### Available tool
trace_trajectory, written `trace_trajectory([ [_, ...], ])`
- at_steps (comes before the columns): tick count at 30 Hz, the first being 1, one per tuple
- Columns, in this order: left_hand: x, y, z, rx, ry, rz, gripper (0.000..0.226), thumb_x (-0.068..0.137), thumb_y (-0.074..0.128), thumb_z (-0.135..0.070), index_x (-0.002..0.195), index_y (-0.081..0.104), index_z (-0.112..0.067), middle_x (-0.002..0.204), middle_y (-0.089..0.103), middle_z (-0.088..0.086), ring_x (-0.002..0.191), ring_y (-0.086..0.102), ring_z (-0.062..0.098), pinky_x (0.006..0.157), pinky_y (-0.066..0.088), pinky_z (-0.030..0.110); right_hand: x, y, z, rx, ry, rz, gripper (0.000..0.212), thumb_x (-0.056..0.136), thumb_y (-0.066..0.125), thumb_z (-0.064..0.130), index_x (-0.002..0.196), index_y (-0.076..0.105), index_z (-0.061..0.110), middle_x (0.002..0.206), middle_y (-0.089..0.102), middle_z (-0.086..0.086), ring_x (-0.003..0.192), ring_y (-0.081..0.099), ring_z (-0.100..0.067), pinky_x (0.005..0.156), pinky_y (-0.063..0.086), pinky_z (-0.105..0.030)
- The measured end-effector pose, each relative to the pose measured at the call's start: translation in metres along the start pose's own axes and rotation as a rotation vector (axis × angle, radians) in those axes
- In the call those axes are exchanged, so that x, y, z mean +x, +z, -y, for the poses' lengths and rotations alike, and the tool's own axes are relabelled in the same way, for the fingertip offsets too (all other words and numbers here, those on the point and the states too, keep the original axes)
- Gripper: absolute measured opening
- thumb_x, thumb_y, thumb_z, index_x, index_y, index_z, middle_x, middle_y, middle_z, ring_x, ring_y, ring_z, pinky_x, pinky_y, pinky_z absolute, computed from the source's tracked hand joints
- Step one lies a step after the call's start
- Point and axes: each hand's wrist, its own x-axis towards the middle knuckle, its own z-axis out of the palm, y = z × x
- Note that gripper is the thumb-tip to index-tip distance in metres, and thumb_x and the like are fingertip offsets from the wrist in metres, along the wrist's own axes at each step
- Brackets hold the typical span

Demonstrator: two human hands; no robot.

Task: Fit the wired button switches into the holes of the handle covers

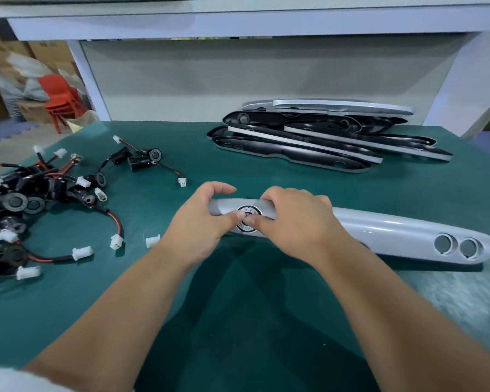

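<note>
Silver-grey plastic forms the handle cover point(379, 230) lying on the green desk point(238, 306), outer face up. Its long axis runs left to right, the right end a little nearer the person.

The left hand point(198, 222) grips the cover's left end, fingers curled over the far edge and thumb bent onto the top face. The right hand point(297, 219) grips just beside it in the same way. Both thumb tips meet and press on a round button switch point(248, 213) seated in the hole at that end.

The thumbs cover most of the switch face; only a ring with small red marks and the letters "OFF" shows. The fingertips behind the cover are hidden, as is any wire under it. At the cover's right end sit two round holes point(443, 244), side by side.

Left of the cover lies a tangled pile of wired switches point(34, 193), black bodies with red and black leads and white plugs, partly cut off by the picture edge. Beyond the cover rests a stack of covers point(323, 137), most of them showing their dark inner faces.
</note>
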Motion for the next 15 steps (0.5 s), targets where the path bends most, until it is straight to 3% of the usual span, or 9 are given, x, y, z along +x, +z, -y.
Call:
trace_trajectory([
  [3, 0.0, -0.001, 0.006, -0.001, 0.002, 0.016, 0.033, 0.084, 0.07, -0.029, 0.104, 0.051, -0.047, 0.087, 0.067, -0.003, 0.083, 0.064, 0.014, 0.072, 0.048, 0.014, -0.003, 0.002, -0.005, 0.004, -0.047, 0.014, 0.046, 0.079, 0.047, 0.069, 0.111, 0.049, 0.036, 0.093, 0.049, 0.012, 0.094, 0.042, -0.015, 0.078, 0.024, -0.034],
  [6, -0.001, -0.003, 0.012, -0.028, -0.018, 0.057, 0.039, 0.083, 0.072, -0.029, 0.106, 0.049, -0.051, 0.09, 0.068, 0.004, 0.091, 0.064, 0.02, 0.088, 0.049, 0.027, -0.008, 0.001, -0.019, -0.031, -0.065, 0.067, 0.058, 0.069, 0.055, 0.073, 0.119, 0.042, 0.045, 0.095, 0.045, 0.016, 0.099, 0.04, -0.012, 0.081, 0.021, -0.033],
  [9, -0.002, -0.004, 0.014, 0.044, -0.042, 0.089, 0.057, 0.075, 0.078, -0.036, 0.114, 0.042, -0.056, 0.09, 0.062, -0.003, 0.083, 0.059, 0.008, 0.068, 0.042, 0.013, -0.014, -0.004, -0.045, -0.059, 0.015, 0.158, 0.073, 0.061, 0.055, 0.079, 0.125, 0.036, 0.049, 0.098, 0.043, 0.016, 0.099, 0.036, -0.011, 0.087, 0.023, -0.035],
  [12, -0.002, 0.001, 0.015, 0.066, -0.086, 0.079, 0.064, 0.074, 0.078, -0.034, 0.122, 0.041, -0.051, 0.092, 0.057, -0.005, 0.083, 0.055, 0.008, 0.065, 0.037, 0.018, -0.026, -0.015, -0.083, -0.091, 0.094, 0.187, 0.076, 0.057, 0.052, 0.083, 0.125, 0.037, 0.05, 0.099, 0.046, 0.02, 0.098, 0.04, -0.01, 0.086, 0.023, -0.035],
  [15, 0.0, 0.005, 0.015, 0.014, -0.111, 0.041, 0.061, 0.072, 0.08, -0.027, 0.117, 0.045, -0.048, 0.092, 0.056, -0.009, 0.083, 0.054, 0.006, 0.064, 0.035, 0.018, -0.047, -0.031, -0.126, -0.182, 0.198, 0.178, 0.09, 0.046, 0.036, 0.095, 0.124, 0.038, 0.051, 0.108, 0.051, 0.02, 0.11, 0.048, -0.011, 0.09, 0.028, -0.036],
])
